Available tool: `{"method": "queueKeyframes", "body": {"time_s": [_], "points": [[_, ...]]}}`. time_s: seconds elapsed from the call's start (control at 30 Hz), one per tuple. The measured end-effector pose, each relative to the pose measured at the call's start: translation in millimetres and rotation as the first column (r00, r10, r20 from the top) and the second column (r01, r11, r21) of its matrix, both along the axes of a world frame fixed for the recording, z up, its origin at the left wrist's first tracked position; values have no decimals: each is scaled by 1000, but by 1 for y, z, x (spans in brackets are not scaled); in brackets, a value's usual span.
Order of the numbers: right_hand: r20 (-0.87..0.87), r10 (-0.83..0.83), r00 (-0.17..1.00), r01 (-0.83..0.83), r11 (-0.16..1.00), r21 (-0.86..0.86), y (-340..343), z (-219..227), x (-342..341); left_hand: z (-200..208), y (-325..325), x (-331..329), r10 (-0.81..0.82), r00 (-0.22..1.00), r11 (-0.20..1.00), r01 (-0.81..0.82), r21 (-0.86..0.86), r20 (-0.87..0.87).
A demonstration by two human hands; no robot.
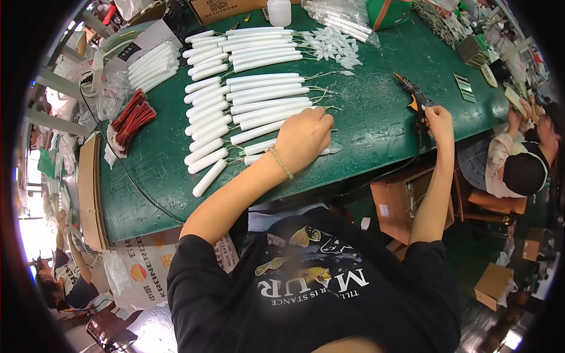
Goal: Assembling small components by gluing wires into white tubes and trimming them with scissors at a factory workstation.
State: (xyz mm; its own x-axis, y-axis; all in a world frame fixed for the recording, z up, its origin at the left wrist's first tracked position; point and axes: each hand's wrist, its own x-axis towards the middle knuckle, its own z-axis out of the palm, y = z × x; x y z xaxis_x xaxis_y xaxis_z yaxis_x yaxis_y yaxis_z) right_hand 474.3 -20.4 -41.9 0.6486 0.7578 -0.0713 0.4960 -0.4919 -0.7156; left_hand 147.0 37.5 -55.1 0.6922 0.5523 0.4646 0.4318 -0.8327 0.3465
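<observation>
My left hand (303, 138) is closed over a white candle-shaped tube in the nearest row. A clear flame-shaped tip (333, 148) sticks out past its fingers, and the palm hides the middle of the tube. To the right, my right hand (440, 123) is closed at the handle of a black glue gun (419, 106) with an orange trigger, whose nozzle points to the far left. Rows of long white tubes (268, 85) lie beside shorter white tubes (206, 117), with thin wires between and at their ends. Loose clear flame-shaped tips (332, 47) are piled beyond.
Red wire bundles (132, 120) and stacked white tubes (154, 65) lie on the green table (365, 129) at left. A white bottle (279, 12) and bagged tubes (341, 23) stand far back. A cable (132, 182) crosses the left side. Another person (512, 159) sits at right.
</observation>
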Motion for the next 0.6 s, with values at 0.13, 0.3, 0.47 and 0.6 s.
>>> {"method": "queueKeyframes", "body": {"time_s": [0.13,0.3,0.47,0.6], "points": [[407,-23,913,15,1000,22,-2,-2,-16,1,0,1,-9,998,999,11,-39,69],[329,160,931,-48,946,-322,8,20,-28,3,-1,0,58,985,990,-36,-134,162],[80,37,996,-32,997,-67,4,8,-26,11,0,1,61,971,985,-21,-170,229],[-568,229,790,2,926,377,0,10,-82,14,-1,2,60,959,985,-13,-170,277]]}}
